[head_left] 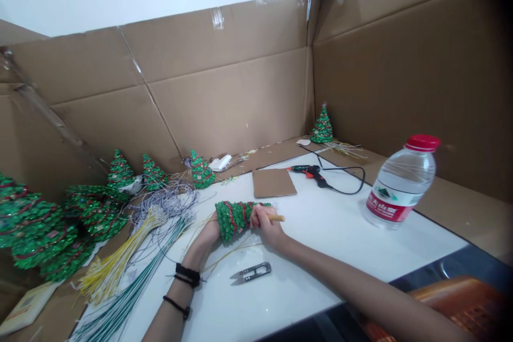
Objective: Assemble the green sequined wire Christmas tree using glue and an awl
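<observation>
A small green tree with red garlands [236, 218] lies on its side over the white board, its tip pointing right. My left hand [215, 224] is at its wide base, the fingers hidden behind or inside the tree. Near the tip, my right hand [267, 223] is closed around a tool with a wooden handle [277, 218]; the tool's working end is hidden. A thin yellow strand [228, 253] trails below the tree. Metal thread snips [251, 273] lie on the board just in front of the hands.
A cardboard square [274, 183] and a black glue gun [315, 173] lie behind. The water bottle [401, 181] stands at right. Yellow strands [120, 256], green strands [140, 288] and tangled grey cord [164, 203] lie left, beside several decorated trees [40, 224]. Cardboard walls [232, 91] surround the board.
</observation>
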Demonstrator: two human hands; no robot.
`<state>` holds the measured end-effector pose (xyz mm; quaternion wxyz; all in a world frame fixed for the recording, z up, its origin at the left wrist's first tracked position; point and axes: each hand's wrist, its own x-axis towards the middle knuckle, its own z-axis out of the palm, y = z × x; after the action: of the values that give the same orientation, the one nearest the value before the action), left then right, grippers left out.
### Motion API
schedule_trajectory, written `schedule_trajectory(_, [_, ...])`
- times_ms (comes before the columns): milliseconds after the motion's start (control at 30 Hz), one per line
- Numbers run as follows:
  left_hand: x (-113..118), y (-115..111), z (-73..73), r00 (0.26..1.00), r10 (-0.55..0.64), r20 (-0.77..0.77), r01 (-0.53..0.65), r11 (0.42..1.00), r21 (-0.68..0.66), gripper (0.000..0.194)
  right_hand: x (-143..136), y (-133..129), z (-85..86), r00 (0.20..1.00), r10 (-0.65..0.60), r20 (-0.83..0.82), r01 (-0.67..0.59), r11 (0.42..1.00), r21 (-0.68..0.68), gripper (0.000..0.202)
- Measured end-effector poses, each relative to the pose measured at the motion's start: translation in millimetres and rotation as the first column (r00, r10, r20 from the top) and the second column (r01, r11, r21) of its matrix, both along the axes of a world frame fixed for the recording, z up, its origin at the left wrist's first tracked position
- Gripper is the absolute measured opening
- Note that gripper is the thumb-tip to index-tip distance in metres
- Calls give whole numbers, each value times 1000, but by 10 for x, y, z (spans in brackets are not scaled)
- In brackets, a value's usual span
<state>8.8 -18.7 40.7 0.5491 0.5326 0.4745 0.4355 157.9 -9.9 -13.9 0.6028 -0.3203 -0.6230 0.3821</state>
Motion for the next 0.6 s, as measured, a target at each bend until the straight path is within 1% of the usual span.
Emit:
schedule_trajectory(100, [-1, -10, -5, 1000, -1, 26, 1, 1000, -2, 31, -8, 23, -6, 998, 20, -61, -23, 999, -48, 53])
schedule_trajectory(167, [-3, -15, -11, 1000, 7, 27, -7, 1000, -4, 30, -4, 29, -10, 998, 27, -55, -29, 999, -39, 53])
schedule_trajectory(267, [-3, -16, -2, 1000, 13, 15, -13, 1000, -5, 30, 20, 19, -16, 999, 16, 29, -17, 1000, 24, 51])
schedule_trajectory(367, [-5, -7, 15, 1000, 25, 12, -26, 999, 30, 28, 53, -5, -3, 989, 1, 146, -17, 994, 105, 47])
schedule_trajectory(467, [-20, 18, -9, 1000, -2, 14, 1, 997, 75, 23, 78, -21, 43, 982, 6, 188, -33, 990, 141, 46])
schedule_trajectory(533, [-35, 42, -62, 999, -25, 22, 23, 997, 75, 22, 87, -18, 87, 987, 19, 161, -37, 993, 112, 48])
schedule_trajectory(600, [-46, 66, -130, 998, -31, 49, 29, 998, 47, 24, 88, -6, 128, 995, 24, 99, -28, 999, 37, 52])
